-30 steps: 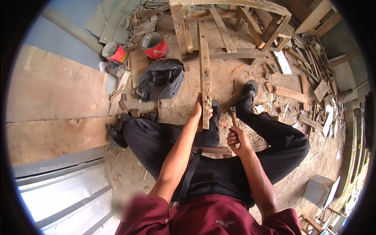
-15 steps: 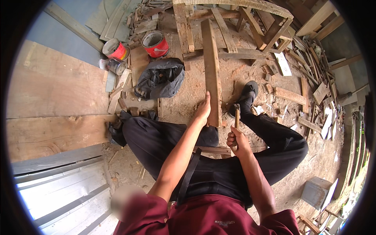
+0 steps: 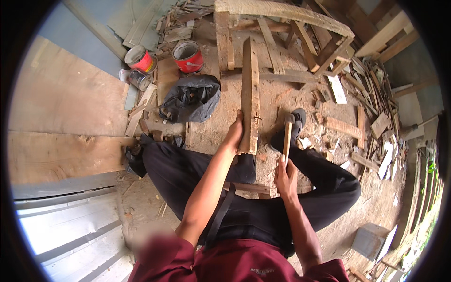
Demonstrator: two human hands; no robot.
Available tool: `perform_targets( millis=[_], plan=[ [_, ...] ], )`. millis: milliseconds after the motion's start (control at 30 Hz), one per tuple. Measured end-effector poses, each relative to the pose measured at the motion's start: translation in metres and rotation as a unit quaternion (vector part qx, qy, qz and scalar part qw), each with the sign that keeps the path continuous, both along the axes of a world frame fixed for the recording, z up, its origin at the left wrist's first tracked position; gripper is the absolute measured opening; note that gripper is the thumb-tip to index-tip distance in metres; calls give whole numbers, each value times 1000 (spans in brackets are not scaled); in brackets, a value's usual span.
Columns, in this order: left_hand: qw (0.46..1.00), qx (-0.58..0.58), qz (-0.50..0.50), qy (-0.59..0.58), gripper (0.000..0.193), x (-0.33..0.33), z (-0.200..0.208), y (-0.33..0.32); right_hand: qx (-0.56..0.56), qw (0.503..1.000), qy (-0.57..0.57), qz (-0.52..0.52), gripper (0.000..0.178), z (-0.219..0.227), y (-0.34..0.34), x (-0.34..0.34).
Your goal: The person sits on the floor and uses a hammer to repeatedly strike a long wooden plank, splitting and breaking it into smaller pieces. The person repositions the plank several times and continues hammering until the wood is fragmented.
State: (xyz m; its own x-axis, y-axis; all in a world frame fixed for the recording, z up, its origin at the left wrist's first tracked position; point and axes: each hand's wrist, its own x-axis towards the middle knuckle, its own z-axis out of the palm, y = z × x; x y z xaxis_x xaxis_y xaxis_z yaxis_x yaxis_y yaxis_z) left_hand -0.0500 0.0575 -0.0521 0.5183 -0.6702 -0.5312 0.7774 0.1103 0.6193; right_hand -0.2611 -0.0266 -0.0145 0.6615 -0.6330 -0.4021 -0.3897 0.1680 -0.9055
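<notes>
A long wooden plank [image 3: 250, 94] points away from me, its near end above my legs and its edge turned partly up. My left hand [image 3: 233, 134] grips its left side close to the near end. Something small and thin, perhaps a bent nail [image 3: 257, 117], sticks out of the right edge. To the right of the plank, my right hand [image 3: 285, 176] is closed round the wooden handle of a hammer [image 3: 287, 141]. The hammer's head is up, in front of my shoe, and apart from the plank.
A wooden frame [image 3: 282, 9] stands at the far side. A black plastic bag [image 3: 195, 101] and red buckets [image 3: 188, 57] are at the left. Scrap wood [image 3: 345, 129] litters the dirt floor on the right. A grey box [image 3: 371, 239] sits at the lower right.
The plank has rolled so its right edge, with the protruding bit, shows more. My right hand has lowered slightly, and the hammer's head now shows, tipped away from me.
</notes>
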Motion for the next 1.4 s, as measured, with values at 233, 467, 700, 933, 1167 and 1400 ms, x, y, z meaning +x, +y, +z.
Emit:
perform_targets(
  millis=[233, 467, 700, 933, 1167, 1400],
  plan=[
    [998, -68, 0, -2, 52, 29, 5, 21, -337, 897, -187, 216, 51, 26, -8, 6],
    [955, -218, -35, 198, 53, 46, 17, 38, -405, 858, -21, 314, 38, 36, -55, 45],
    [996, -85, 6, 22, 56, 34, 2, 28, -441, 828, -127, 321, 47, 24, -49, 51],
    [986, -123, -33, 108, 63, 30, 11, 34, -390, 867, -216, 224, 47, 14, -50, 37],
    [988, -130, 42, 79, 55, 34, -11, 29, -423, 846, -49, 321, 38, 10, -41, 56],
    [950, -236, -56, 198, 63, 37, -3, 36, -507, 793, -163, 295, 35, 17, -40, 65]
  ],
)
